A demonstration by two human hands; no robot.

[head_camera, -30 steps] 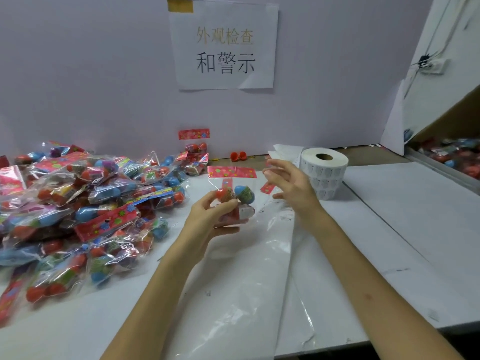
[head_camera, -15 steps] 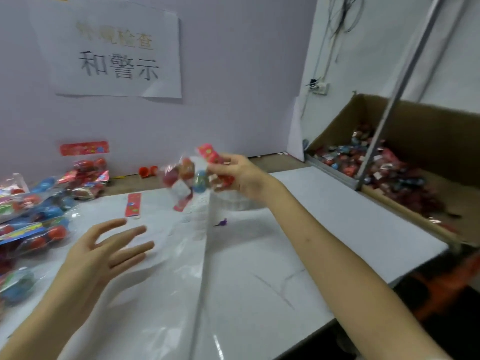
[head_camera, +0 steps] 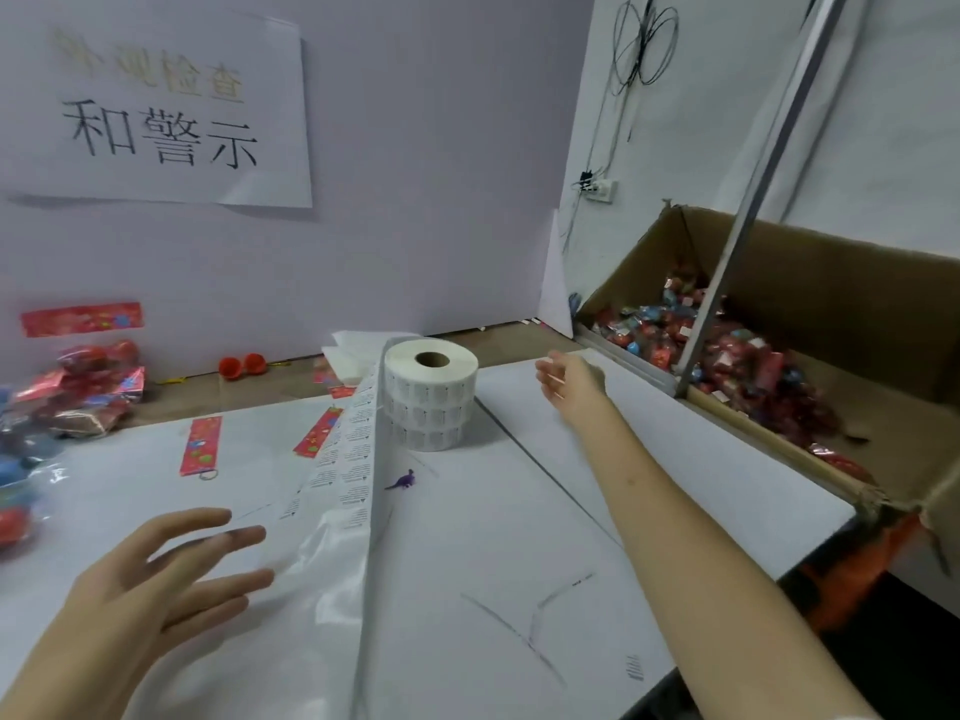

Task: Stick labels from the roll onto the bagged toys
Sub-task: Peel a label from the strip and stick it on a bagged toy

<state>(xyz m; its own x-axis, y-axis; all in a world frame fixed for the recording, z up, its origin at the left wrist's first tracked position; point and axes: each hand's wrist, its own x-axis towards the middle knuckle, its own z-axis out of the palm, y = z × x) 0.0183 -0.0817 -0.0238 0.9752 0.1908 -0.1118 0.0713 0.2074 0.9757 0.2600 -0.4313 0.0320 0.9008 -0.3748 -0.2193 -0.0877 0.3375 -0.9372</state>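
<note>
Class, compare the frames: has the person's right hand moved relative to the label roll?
Yes. The right hand, earlier left of the label roll, now reaches open on its right, toward the cardboard box.

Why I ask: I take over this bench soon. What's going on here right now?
A person is labelling bagged toys, but at this moment both hands are empty. The right hand is open and stretched toward the cardboard box full of toy bags beside the table. The left hand is open above the table, near the label strip trailing from the label roll. A pile of bagged toys lies at the table's left edge.
</note>
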